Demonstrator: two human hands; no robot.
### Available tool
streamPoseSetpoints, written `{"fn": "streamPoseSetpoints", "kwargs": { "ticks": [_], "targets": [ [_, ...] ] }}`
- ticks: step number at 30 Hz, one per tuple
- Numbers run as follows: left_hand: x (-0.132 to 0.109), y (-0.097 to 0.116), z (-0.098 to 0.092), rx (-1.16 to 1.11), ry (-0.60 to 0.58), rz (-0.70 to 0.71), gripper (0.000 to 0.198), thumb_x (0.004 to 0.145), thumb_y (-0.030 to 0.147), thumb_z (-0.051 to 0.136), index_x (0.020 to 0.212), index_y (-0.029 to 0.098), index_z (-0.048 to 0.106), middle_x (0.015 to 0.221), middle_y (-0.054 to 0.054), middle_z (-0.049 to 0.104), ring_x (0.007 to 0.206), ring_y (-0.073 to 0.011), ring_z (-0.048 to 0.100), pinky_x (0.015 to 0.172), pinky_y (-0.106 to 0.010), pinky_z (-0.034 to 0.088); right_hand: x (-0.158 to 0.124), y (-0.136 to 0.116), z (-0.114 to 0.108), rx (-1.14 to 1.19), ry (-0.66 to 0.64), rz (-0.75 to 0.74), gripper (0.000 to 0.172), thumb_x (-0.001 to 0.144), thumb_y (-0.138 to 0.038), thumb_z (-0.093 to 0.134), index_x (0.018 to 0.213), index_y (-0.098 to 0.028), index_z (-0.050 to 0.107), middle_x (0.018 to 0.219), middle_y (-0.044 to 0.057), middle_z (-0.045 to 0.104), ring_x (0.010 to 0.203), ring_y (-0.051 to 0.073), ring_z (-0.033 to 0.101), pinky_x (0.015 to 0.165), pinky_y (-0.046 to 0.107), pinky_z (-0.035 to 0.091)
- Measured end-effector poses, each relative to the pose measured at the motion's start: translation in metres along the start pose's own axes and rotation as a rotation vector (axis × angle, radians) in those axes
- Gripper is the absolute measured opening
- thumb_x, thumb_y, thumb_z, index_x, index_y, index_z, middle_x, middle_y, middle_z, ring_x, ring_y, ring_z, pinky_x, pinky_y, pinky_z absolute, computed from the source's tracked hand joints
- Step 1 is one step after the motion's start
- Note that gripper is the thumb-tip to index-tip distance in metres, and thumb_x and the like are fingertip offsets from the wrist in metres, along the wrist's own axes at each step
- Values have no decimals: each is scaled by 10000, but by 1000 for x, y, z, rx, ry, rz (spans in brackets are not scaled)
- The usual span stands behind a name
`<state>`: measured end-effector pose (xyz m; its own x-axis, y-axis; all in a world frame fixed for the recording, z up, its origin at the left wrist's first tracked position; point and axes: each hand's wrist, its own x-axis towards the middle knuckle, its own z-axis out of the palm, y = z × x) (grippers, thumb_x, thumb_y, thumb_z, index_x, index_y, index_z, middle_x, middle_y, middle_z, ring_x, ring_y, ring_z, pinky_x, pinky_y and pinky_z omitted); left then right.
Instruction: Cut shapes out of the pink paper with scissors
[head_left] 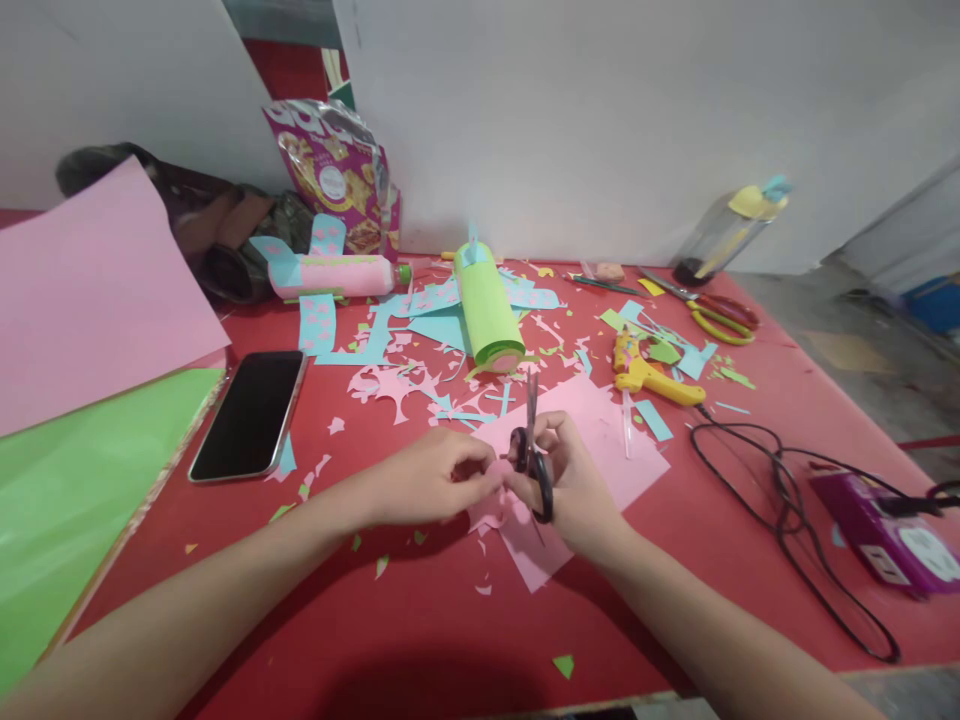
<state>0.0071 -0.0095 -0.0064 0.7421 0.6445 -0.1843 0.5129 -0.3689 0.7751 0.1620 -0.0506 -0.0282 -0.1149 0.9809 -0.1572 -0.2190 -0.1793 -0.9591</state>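
Observation:
Between thumb and fingers my left hand (442, 475) pinches a small pink paper cutout (497, 482). My right hand (574, 480) holds black-handled scissors (541, 486), blades pointing up and away from me, and its fingertips also touch the cutout. Below both hands lies a pink paper sheet (630, 460). Just beyond stands out a green paper-wrapped roll (489, 305) with blue paper fins and wings. To its left rests a pink-wrapped bottle (345, 275) with a green cap and blue wings. Paper scraps (394, 388) are strewn around.
A phone (250, 415) and stacked pink and green sheets (97, 480) lie left. A snack bag (334, 170) stands behind. On the right are a yellow glue gun (652, 378), its cord, a purple power strip (885, 530), larger scissors (712, 308) and a clear bottle (724, 235).

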Motion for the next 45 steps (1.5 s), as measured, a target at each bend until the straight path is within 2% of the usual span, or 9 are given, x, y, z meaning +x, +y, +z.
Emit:
{"fn": "streamPoseSetpoints", "kwargs": {
  "ticks": [7,13,15,17,22,26,31,36,45],
  "targets": [
    [-2,-1,-3,23,-91,44,302,810,278,367,546,147,433,509,28,404,496,-82,378,477,-190,278,-1,4,-1,-28,-128,13,433,580,-111,693,778,-240,329,668,-83,455,495,48,446,427,166,377],
    [-1,-3,-7,-15,-90,32,303,799,256,375,532,145,465,492,25,430,488,-82,391,484,-195,288,0,4,-2,-40,-100,8,407,585,-153,700,756,-236,341,672,-73,470,524,60,461,442,179,390],
    [-1,-4,-11,-42,-26,-12,299,794,274,385,538,145,470,503,25,439,489,-82,398,488,-196,299,0,3,-1,-24,-78,18,388,598,-192,698,746,-234,342,669,-68,480,537,70,482,446,188,397],
    [-2,-5,-15,-100,99,-70,287,789,296,394,552,149,464,514,30,435,492,-81,400,489,-195,311,0,4,-2,12,-90,28,363,624,-242,685,746,-233,342,665,-64,481,540,79,502,449,200,399],
    [-4,-9,-26,-210,473,-153,300,791,319,393,538,161,418,533,33,423,524,-88,407,517,-205,331,-2,10,-4,190,-272,68,298,707,-353,609,791,-243,345,744,-35,480,572,98,523,511,261,427],
    [-6,-8,-31,-221,595,-166,270,792,316,397,570,167,434,535,32,429,542,-97,421,532,-212,341,-4,8,-5,164,-373,104,292,727,-393,580,791,-240,339,722,-35,476,598,114,538,601,306,426],
    [-7,-2,-26,-115,572,-147,258,801,293,385,599,160,476,524,39,392,522,-92,394,521,-213,330,-6,4,-2,99,-406,145,332,713,-432,582,782,-237,323,637,-44,488,629,133,541,665,333,405],
    [-6,2,-18,-78,529,-129,266,811,294,381,622,154,505,584,22,498,590,-104,458,557,-208,362,-7,4,-1,137,-411,148,320,717,-407,588,788,-237,326,662,-34,509,623,132,540,666,348,415],
    [-6,9,-13,-61,453,-127,249,809,256,387,661,142,550,647,-6,587,638,-123,523,593,-216,392,-7,5,-2,167,-425,143,303,729,-394,580,788,-233,331,655,-40,500,601,116,523,644,328,404]
  ]
}}
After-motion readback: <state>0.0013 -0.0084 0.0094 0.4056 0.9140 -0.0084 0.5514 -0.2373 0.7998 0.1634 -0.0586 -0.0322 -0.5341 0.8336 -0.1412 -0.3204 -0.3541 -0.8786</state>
